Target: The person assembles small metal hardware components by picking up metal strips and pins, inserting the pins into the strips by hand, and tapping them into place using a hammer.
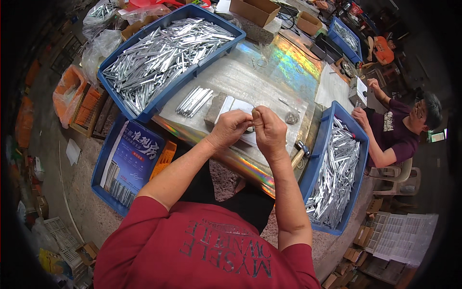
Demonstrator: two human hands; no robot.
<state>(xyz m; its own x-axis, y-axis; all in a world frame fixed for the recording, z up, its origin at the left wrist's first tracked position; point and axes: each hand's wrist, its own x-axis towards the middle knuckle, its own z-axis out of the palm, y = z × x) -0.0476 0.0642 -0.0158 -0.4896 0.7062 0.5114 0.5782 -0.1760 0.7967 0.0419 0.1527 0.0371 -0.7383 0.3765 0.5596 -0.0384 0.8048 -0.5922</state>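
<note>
Over the work table, my left hand (232,128) and my right hand (269,131) meet with fingers pinched together. Anything between the fingertips is too small or hidden to make out. Under them lies a white sheet (236,104) on a grey block (215,110). A neat row of silver metal strips (194,101) rests left of the block. To the right of my right hand sits a small round grey metallic clump (292,117), with a thin metal piece (284,101) beyond it. A hammer (301,153) lies near the table's right edge.
Blue crates full of silver strips stand at far left (149,103) and right (358,192). A lower blue crate (98,185) holds a printed poster (132,156) and an orange basket (164,158). A seated co-worker (397,130) works at the right. Cardboard boxes (255,10) sit behind.
</note>
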